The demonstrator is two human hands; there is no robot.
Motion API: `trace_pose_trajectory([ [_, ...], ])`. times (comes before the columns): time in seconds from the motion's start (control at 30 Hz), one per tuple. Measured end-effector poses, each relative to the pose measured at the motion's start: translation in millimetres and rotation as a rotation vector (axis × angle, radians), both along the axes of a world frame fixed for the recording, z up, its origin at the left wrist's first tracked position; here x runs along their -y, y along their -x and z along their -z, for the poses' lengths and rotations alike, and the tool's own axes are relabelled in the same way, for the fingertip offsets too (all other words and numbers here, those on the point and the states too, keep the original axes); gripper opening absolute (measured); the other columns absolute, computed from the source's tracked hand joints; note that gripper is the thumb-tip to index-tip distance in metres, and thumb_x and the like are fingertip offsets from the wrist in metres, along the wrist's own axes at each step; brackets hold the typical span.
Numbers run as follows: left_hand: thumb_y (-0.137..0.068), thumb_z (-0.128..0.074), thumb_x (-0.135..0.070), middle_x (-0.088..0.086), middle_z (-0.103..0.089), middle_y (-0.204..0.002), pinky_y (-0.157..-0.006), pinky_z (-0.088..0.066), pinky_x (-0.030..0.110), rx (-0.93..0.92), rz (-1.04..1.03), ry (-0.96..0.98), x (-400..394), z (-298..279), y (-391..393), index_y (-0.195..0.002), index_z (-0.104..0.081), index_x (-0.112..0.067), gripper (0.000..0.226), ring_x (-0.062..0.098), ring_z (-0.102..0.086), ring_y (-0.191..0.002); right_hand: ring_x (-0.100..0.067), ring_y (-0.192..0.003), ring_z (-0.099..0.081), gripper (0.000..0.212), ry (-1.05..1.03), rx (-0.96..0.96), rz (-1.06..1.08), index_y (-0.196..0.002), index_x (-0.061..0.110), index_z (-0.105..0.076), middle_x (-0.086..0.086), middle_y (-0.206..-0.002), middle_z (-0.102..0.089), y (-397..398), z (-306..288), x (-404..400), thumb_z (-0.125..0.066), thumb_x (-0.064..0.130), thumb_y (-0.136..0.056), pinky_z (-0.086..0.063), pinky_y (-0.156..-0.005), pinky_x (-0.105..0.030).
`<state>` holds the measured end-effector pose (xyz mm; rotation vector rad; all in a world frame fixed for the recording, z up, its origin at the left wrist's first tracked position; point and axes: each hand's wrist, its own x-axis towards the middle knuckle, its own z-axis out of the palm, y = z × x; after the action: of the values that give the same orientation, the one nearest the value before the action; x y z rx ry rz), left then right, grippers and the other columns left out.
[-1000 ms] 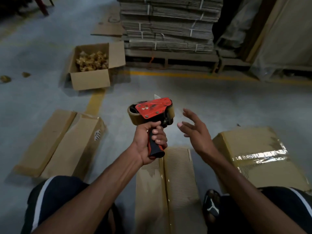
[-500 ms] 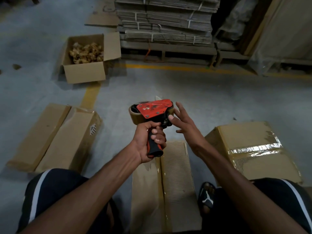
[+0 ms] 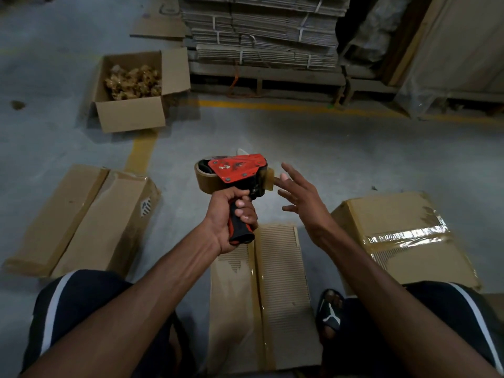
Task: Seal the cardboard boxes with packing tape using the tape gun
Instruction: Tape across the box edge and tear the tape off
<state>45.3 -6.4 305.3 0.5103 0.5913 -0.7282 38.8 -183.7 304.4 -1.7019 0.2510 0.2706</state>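
Observation:
My left hand [image 3: 227, 216] grips the black-and-red handle of a red tape gun [image 3: 236, 173] loaded with a brown tape roll, held upright above the floor. My right hand [image 3: 302, 197] is beside the gun's front end with fingers spread; a fingertip touches the loose tape end there. Below the hands, between my knees, lies a long flat cardboard box [image 3: 275, 296] with clear tape along its centre seam. A taped box [image 3: 403, 238] sits to the right. Two long boxes [image 3: 81, 219] lie side by side on the left.
An open carton [image 3: 131, 115] holding crumpled brown material stands on the floor at the back left. Behind it, a pallet carries bundled flat cardboard [image 3: 264, 28]. Yellow lines [image 3: 272, 106] mark the grey concrete floor. My sandalled foot [image 3: 328, 309] rests by the middle box.
My right hand moved from open air toward the tape gun's front and now touches the tape end. The left hand kept the gun nearly still.

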Motion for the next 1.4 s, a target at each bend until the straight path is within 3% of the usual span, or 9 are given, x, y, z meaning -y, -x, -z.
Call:
trace_pose_trajectory([
  [0.17, -0.090, -0.050, -0.017, -0.009, -0.039, -0.049, -0.036, -0.034, 0.018, 0.016, -0.015, -0.010, -7, -1, -5, -0.068, -0.044, -0.017, 0.023, 0.004, -0.034, -0.036, -0.019, -0.132, -0.056, 0.053, 0.018, 0.002, 0.028, -0.155, 0.039, -0.039, 0.014, -0.131, -0.066, -1, 1, 2, -0.042, 0.056, -0.105, -0.046, -0.107, -0.048],
  [0.3, -0.090, -0.050, -0.017, -0.009, -0.039, -0.049, -0.037, -0.035, 0.018, 0.023, -0.029, -0.015, -10, -2, -8, -0.069, -0.044, -0.018, 0.022, 0.004, -0.034, -0.036, -0.019, -0.130, -0.058, 0.055, 0.023, 0.012, 0.043, -0.157, 0.034, -0.039, 0.018, -0.124, -0.069, -2, 2, 5, -0.039, 0.056, -0.106, -0.048, -0.104, -0.047],
  [0.83, -0.087, -0.053, -0.016, -0.010, -0.039, -0.050, -0.036, -0.033, 0.019, 0.050, 0.018, -0.057, -14, -3, -10, -0.068, -0.045, -0.017, 0.021, 0.005, -0.033, -0.036, -0.019, -0.116, -0.067, 0.043, 0.071, 0.048, 0.099, -0.139, 0.027, -0.058, 0.005, -0.122, -0.074, -1, 1, 5, -0.037, 0.048, -0.109, -0.056, -0.093, -0.042],
  [1.4, -0.084, -0.055, -0.016, -0.010, -0.037, -0.050, -0.035, -0.031, 0.019, 0.085, 0.095, -0.068, -10, -5, -6, -0.068, -0.046, -0.017, 0.018, 0.004, -0.033, -0.035, -0.021, -0.100, -0.070, 0.040, 0.076, 0.064, 0.186, -0.127, 0.021, -0.067, -0.005, -0.100, -0.078, -1, -2, 6, -0.037, 0.043, -0.110, -0.052, -0.076, -0.033],
])
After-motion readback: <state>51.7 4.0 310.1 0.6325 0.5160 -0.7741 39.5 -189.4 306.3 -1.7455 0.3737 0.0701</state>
